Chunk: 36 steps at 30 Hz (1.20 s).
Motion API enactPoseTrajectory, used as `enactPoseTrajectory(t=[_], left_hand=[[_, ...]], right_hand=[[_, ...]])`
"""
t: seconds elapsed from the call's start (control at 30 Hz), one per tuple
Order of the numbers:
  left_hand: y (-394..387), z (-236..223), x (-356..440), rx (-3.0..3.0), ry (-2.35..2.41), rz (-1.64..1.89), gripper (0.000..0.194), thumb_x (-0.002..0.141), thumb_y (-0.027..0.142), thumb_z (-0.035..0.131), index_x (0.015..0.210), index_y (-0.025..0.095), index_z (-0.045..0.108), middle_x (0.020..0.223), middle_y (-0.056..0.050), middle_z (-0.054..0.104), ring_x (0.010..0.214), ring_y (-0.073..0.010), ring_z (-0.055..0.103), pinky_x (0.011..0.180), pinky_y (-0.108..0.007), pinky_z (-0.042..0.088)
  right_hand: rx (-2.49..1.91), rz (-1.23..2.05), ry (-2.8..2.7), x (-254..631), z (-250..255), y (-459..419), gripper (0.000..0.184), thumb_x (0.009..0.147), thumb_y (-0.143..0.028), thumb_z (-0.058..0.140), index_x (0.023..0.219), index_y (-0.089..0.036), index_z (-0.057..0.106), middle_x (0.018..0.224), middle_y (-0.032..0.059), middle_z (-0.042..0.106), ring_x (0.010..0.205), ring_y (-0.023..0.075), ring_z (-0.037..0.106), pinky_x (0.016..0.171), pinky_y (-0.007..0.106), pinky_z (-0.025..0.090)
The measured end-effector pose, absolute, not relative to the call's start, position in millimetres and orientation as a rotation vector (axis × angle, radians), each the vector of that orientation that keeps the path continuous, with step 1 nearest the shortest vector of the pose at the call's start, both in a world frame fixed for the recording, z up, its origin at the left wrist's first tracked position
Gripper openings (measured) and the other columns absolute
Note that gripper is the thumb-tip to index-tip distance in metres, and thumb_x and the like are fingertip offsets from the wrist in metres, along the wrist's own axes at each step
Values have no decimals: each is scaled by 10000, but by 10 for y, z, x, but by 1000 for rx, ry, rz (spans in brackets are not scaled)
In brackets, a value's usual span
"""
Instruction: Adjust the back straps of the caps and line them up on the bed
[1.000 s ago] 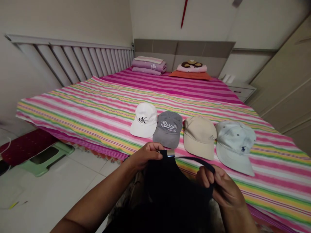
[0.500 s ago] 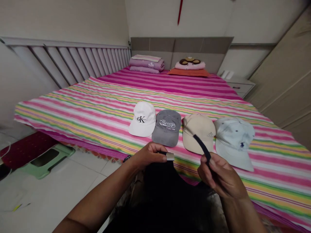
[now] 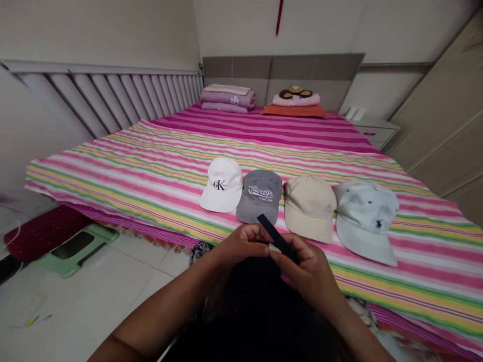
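Close to my body is a black cap (image 3: 256,286), its dark shape blending into the shadow below. My left hand (image 3: 239,245) pinches the cap's back band at a small metal buckle (image 3: 274,248), which is partly covered by fingers. The cap's black strap (image 3: 270,230) is gripped by my right hand (image 3: 309,264), and its free end sticks up to the left past the buckle. Both hands meet at the buckle. Whether the strap passes through it I cannot tell. Beyond them lie a white cap (image 3: 222,183), a grey cap (image 3: 260,196), a beige cap (image 3: 309,206) and a pale blue cap (image 3: 366,216).
The caps rest in a row on a bed with a striped sheet (image 3: 124,166). Folded bedding (image 3: 228,98) and a pink pillow stack (image 3: 296,100) lie by the headboard (image 3: 245,70). A green stool (image 3: 81,251) is on the floor at left.
My right hand has moved left with the strap, bringing it to the buckle at my left hand. The two hands were apart before. The caps on the bed stay put.
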<state>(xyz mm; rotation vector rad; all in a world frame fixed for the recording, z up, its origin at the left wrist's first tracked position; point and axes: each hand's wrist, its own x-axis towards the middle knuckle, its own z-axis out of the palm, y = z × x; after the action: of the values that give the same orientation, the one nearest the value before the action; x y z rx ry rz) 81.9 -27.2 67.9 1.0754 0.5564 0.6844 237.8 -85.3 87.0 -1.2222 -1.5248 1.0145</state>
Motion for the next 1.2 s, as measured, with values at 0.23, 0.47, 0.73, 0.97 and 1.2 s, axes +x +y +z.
enactPoseTrajectory(t=[0.23, 0.47, 0.73, 0.97, 1.2], left_hand=[[-411, 675, 835, 1378, 659, 919, 333, 578, 199, 719, 886, 154, 599, 829, -42, 627, 780, -153, 560, 707, -244, 406], [-416, 635, 845, 1394, 737, 995, 185, 584, 197, 713, 747, 146, 643, 700, -16, 641, 656, -124, 558, 632, -222, 403], [-384, 512, 828, 942, 611, 995, 269, 549, 216, 740, 785, 136, 637, 707, -25, 655, 638, -117, 582, 639, -228, 418], [-402, 410, 805, 716, 455, 986, 316, 568, 296, 733, 816, 141, 615, 621, -15, 634, 587, -109, 583, 587, -201, 430], [-419, 410, 816, 697, 408, 994, 289, 586, 265, 727, 816, 133, 613, 653, -11, 634, 578, -91, 577, 593, -188, 438]], right_hand=[[-1183, 1141, -1286, 2373, 784, -855, 186, 722, -289, 624, 865, -175, 588, 757, 30, 621, 681, 151, 554, 580, 241, 432], [-1117, 1295, -1143, 2288, 770, -897, 219, 748, -349, 596, 892, -194, 538, 565, -58, 480, 401, 54, 371, 358, 167, 275], [-1046, 1328, -837, 2305, 740, -900, 193, 736, -363, 603, 729, -176, 555, 470, -50, 480, 387, 67, 359, 404, 194, 311], [-952, 1578, -728, 2323, 774, -892, 275, 688, -343, 654, 579, -171, 467, 332, -105, 321, 315, 28, 191, 370, 186, 151], [-943, 1637, -666, 2268, 755, -878, 284, 658, -310, 668, 560, -167, 442, 339, -103, 349, 310, 18, 207, 376, 191, 125]])
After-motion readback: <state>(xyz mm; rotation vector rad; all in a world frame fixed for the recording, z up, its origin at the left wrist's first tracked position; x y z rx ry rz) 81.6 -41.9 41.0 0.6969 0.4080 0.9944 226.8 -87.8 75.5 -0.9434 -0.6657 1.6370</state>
